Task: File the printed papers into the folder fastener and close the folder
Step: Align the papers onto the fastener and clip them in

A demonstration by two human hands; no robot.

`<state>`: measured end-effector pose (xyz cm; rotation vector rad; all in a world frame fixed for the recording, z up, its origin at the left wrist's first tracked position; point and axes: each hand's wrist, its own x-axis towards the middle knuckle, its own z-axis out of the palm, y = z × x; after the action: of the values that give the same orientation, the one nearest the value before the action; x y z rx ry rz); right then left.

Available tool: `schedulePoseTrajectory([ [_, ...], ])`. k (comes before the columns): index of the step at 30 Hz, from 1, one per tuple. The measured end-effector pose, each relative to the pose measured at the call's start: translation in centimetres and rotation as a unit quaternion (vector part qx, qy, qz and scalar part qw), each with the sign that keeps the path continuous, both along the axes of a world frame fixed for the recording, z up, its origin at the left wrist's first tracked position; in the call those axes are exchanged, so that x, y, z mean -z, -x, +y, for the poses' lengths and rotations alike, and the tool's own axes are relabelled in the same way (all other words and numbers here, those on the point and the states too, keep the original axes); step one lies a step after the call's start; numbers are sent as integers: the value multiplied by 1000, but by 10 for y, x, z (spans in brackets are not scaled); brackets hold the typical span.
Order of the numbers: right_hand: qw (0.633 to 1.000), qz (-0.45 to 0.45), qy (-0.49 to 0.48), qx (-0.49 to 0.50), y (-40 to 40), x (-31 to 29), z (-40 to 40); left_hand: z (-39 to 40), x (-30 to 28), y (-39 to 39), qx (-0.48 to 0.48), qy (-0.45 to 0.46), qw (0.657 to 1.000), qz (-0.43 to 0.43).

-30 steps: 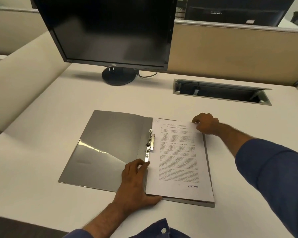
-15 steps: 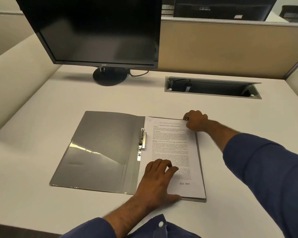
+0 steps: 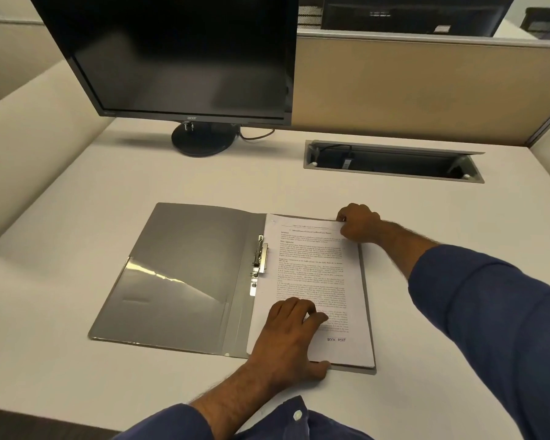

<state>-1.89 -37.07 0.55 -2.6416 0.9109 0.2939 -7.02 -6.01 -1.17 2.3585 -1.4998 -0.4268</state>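
Note:
A grey folder [image 3: 185,271] lies open on the desk, its left flap carrying a clear pocket. A metal fastener [image 3: 259,262] runs along the spine. A stack of printed papers [image 3: 318,274] lies on the right flap, its left edge against the fastener. My left hand [image 3: 289,335] rests flat on the lower part of the papers, fingers spread. My right hand [image 3: 359,223] pinches the top right corner of the stack, fingers curled over the edge.
A black monitor [image 3: 178,55] on a round stand [image 3: 204,139] is at the back left. A recessed cable tray [image 3: 391,160] sits in the desk at the back right. Partition walls [image 3: 426,87] enclose the desk behind and at both sides.
My left hand has moved from the lower end of the fastener onto the bottom of the papers. My right hand stays at the top right corner.

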Motion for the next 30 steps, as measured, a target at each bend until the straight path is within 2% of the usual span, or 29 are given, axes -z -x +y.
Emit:
schedulePoseTrajectory([
  [11,998,60,3,-25,-4,-11,3,4,7,-4,-5,-4,1000,1],
  [19,999,51,10,-8,2,-13,9,9,9,-3,-19,15,1000,7],
  [22,999,19,-6,34,11,-12,14,14,7,-6,-26,20,999,15],
  [25,993,-51,-42,97,25,-14,20,26,5,-17,-50,32,998,7],
  [30,950,-201,-137,194,58,-20,32,53,-1,-46,-125,48,991,6],
])
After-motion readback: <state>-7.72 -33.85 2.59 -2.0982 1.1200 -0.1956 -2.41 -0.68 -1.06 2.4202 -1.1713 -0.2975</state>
